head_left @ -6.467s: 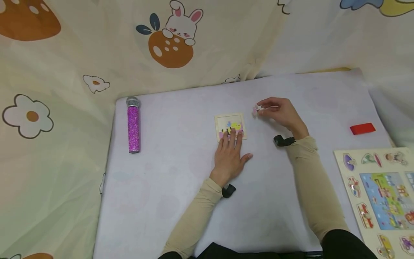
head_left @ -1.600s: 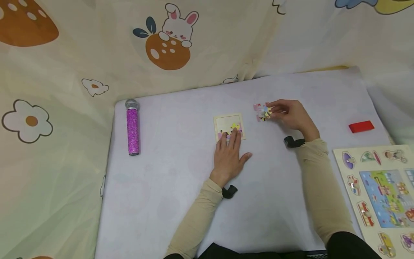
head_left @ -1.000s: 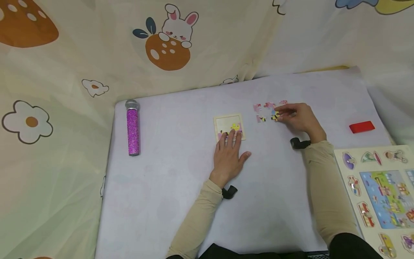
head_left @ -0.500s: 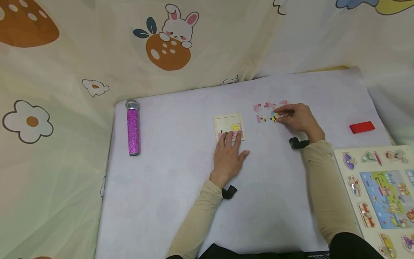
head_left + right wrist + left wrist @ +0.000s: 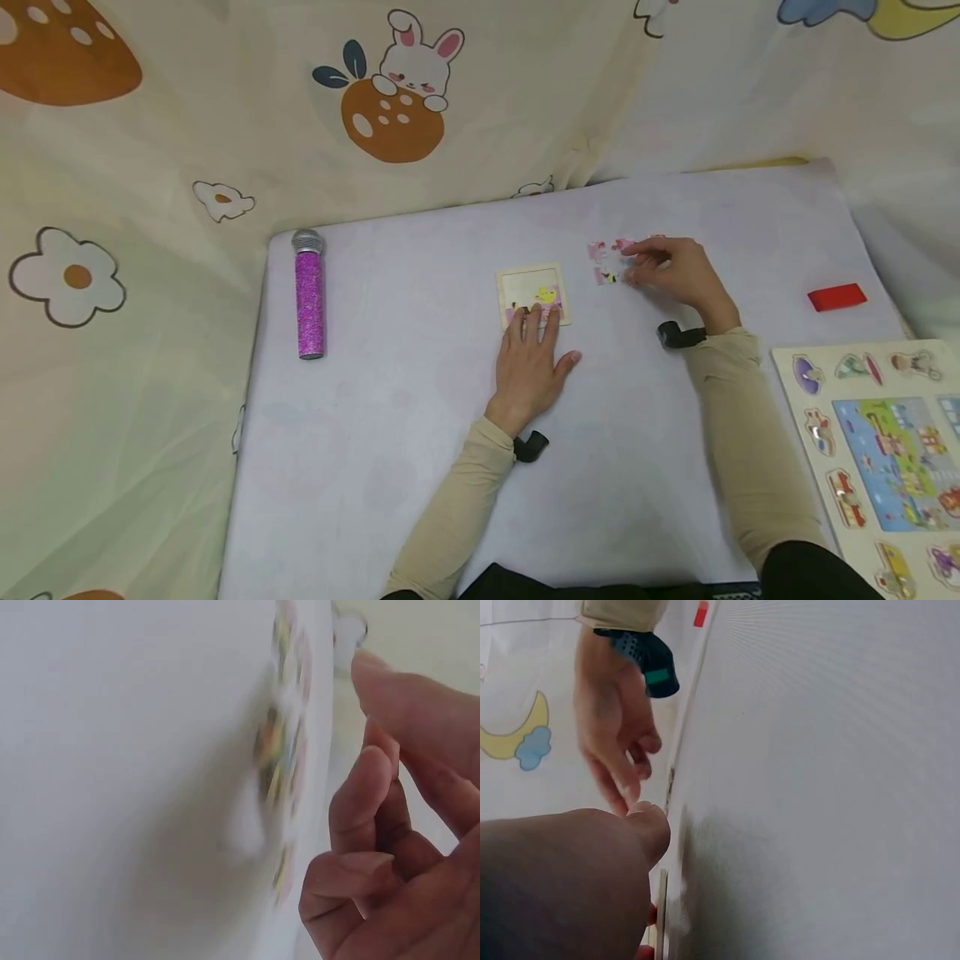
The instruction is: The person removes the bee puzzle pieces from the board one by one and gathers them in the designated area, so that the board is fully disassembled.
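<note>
Puzzle tray (image 5: pixel 522 286) and loose puzzle pieces (image 5: pixel 606 276), each near one hand. Largest, a cream patterned cloth (image 5: pixel 225 108) hangs beyond the left hand (image 5: pixel 525 371) and the right hand (image 5: pixel 675 267); a white table (image 5: pixel 390 467) spreads beneath them. To the right of the right hand, and nearer the person, lies a large picture board (image 5: pixel 862 546) set with small shaped figures. The left hand has its fingers straight and slightly parted, thumb out to the side, fingertips resting on the near part of the tray. The right hand has its fingers loosely bent and thumb apart, nothing visible between the tips; the pieces are blurred in the right wrist view, so contact with them cannot be told. Well to the left of the left hand lies a glittery purple microphone (image 5: pixel 309 300), silver head away from the person. The tray lies directly ahead of the left palm, its far part bare. A red block (image 5: pixel 837 297) lies well to the right of the right hand. Smallest, the loose pieces lie below and just left of the right fingertips.
</note>
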A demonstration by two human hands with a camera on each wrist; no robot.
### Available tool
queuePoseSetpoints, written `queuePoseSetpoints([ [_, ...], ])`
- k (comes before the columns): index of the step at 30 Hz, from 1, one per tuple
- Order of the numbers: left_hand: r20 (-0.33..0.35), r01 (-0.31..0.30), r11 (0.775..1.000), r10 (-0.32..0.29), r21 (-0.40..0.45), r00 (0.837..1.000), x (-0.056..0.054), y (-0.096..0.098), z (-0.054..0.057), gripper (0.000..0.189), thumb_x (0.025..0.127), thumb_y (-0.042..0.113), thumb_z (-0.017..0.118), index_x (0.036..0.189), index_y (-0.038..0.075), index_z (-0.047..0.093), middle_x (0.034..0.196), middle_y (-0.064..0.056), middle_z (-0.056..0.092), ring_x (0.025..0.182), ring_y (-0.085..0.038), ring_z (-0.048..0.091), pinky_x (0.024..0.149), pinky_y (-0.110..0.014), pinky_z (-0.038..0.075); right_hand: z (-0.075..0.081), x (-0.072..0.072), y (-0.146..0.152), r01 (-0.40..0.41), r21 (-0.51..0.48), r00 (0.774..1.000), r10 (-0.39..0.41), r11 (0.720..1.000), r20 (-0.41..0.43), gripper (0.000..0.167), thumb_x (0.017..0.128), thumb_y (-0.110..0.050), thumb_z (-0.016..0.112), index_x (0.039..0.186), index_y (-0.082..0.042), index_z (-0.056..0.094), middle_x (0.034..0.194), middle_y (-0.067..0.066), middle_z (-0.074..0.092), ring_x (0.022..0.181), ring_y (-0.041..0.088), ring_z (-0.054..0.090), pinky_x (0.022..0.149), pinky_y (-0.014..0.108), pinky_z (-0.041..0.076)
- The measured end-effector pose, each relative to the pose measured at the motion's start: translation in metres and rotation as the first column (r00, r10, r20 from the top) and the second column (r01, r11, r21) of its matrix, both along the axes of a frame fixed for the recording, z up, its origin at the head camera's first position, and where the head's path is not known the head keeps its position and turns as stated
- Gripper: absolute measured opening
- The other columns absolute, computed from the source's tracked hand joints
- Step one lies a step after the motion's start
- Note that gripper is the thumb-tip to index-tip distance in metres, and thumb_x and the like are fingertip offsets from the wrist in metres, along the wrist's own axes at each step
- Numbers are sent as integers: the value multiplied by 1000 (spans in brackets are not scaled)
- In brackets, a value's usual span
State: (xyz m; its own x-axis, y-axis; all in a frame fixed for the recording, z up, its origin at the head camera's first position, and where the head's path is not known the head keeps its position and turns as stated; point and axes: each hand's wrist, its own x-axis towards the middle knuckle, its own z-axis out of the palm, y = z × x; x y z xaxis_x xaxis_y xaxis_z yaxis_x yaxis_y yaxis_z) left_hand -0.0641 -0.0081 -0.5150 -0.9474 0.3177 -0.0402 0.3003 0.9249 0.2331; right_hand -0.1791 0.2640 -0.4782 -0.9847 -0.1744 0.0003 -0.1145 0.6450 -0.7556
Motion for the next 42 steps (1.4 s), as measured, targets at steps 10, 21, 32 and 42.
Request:
queuePoseSetpoints([
  [10,26,-9,1000,10,-21,1000,-2,-1,-1,78,108,64,44,170,20,26,172,-12,30,160,-34,24,130,-44,26,-1,-11,-72,-304,73,952,301,950,55,26,94,-13,81,117,-3,80,93,11,76,81,19,62,73,25,47],
  [21,38,0,999,1,-41,999,-2,0,0,78,108,66,40,169,21,26,173,-10,28,162,-32,20,131,-43,24,1,-13,-103,-346,164,937,332,924,106,18,93,-8,81,109,-2,76,92,13,73,81,24,62,76,35,48],
  [32,53,3,999,0,-52,999,-3,-1,0,78,108,66,39,170,21,24,174,-10,27,162,-33,19,131,-43,23,-1,-12,-104,-338,121,940,327,933,100,18,92,-5,81,106,-2,71,101,17,73,88,28,67,81,39,52],
  [42,44,2,1000,-1,-23,999,-2,-2,-2,78,108,65,41,170,20,25,173,-11,28,162,-34,20,131,-45,24,-2,-7,-98,-300,31,954,299,953,21,13,95,0,76,105,-3,69,97,15,73,93,29,68,86,42,53],
])
